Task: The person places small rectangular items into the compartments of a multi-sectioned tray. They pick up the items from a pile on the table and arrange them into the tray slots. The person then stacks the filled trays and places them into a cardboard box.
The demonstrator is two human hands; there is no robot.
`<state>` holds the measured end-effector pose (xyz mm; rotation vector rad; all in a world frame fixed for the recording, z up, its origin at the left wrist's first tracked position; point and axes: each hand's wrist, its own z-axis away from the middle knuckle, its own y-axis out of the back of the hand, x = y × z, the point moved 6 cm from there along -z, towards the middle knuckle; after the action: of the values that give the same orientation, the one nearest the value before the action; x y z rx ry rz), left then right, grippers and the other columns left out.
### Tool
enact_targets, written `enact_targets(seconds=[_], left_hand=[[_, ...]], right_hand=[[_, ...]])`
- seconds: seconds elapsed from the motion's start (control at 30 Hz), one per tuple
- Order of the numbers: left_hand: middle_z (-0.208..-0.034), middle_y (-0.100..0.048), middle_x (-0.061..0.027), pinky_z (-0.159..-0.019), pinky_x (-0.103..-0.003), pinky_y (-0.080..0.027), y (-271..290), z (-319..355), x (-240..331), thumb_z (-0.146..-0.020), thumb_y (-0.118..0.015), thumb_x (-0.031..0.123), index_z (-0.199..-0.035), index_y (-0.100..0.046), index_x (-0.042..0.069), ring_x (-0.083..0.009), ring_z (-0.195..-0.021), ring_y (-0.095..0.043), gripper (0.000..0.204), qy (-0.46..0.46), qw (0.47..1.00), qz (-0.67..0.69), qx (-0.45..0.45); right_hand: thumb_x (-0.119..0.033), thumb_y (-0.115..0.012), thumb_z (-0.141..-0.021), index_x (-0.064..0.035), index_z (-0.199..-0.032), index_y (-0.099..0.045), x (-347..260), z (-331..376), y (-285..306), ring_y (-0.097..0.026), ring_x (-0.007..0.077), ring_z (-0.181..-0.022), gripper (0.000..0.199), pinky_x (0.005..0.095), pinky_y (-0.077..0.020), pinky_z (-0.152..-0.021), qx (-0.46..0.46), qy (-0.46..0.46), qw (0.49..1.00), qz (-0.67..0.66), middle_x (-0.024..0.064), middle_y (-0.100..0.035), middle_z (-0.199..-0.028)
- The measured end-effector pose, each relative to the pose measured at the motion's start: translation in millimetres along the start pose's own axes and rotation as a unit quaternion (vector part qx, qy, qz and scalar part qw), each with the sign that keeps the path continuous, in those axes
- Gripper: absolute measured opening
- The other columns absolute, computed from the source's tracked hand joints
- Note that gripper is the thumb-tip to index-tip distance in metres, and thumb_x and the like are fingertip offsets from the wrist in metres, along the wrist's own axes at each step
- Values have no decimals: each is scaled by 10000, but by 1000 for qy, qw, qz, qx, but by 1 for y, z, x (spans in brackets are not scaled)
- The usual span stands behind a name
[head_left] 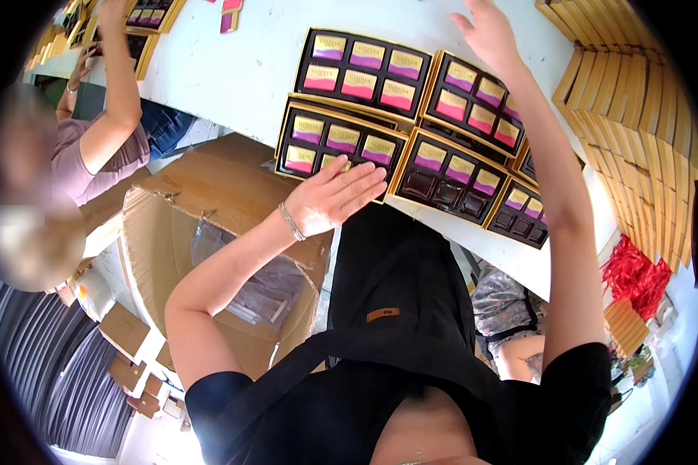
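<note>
White table (233, 70), gold-rimmed chocolate trays in rows. Left hand (337, 194) flat, fingers spread, on nearest tray (326, 139). Right hand (485, 31) open, empty, over far trays (473, 97).

Big open cardboard box (209, 225) at 8 o'clock, clear plastic liner (264, 287) inside. Stack of gold lids (636, 116) at 2 o'clock on white surface (225, 70). Red shred (636, 275) at 3 o'clock. Co-worker's arm (112, 85) at 10 o'clock. Small cartons (124, 333) on floor, 8 o'clock.
</note>
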<state>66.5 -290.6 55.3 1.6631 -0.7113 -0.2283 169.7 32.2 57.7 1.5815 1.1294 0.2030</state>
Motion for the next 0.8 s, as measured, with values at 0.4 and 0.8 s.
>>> enact_targets(seconds=[0.4,0.8], left_hand=[[-1089,-696,-82,-861,-370,-545,33,-166,-236,-903,-665,176,-1196,-657,88,-277,-948,-667,306,91,977,-51,186],[-944,-696,-77,-703,-275,-586,-2,-204,-214,-866,-661,12,-1139,-634,-39,-181,-787,-689,278,265,768,580,51]], right_hand=[[-134,-676,-857,-85,-1026,-690,39,-56,-71,-656,251,-886,176,327,-518,-793,-104,-40,984,-139,93,-698,-936],[-160,-656,-921,-41,-1298,-524,45,41,17,-677,185,-914,417,339,-574,-780,-217,-289,619,-698,78,-675,-1003]])
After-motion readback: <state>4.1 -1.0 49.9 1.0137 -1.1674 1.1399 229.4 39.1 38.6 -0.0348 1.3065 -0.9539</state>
